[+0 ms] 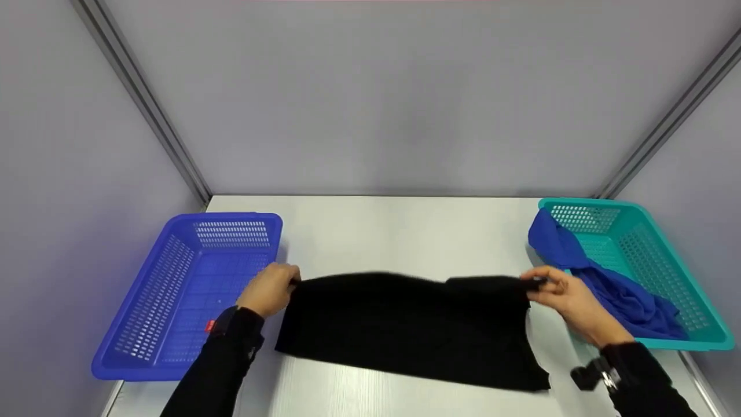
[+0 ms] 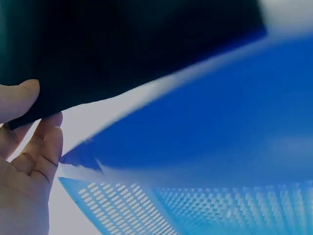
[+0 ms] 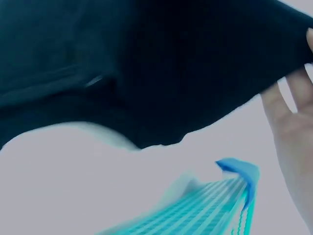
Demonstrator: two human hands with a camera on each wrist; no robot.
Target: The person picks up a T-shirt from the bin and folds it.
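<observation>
A piece of black clothing [image 1: 405, 330], folded to a wide strip, is stretched between the two hands above the table. My left hand [image 1: 269, 289] pinches its upper left corner; in the left wrist view the thumb [image 2: 22, 98] lies on top of the black fabric [image 2: 122, 44] with the fingers beneath. At the other end, my right hand [image 1: 570, 298] pinches the upper right corner between thumb and fingers. The lower edge hangs down toward me, slanting lower at the right. In the right wrist view the dark fabric [image 3: 195, 63] droops with a wavy edge.
A blue plastic basket [image 1: 136, 301] stands at the left, with a small red tag [image 1: 210, 325] showing by the left sleeve. The teal basket [image 1: 671, 243] at the right holds blue clothing [image 1: 625, 295] draped over its rim. Grey panels [image 1: 405, 104] enclose the white table [image 1: 359, 231].
</observation>
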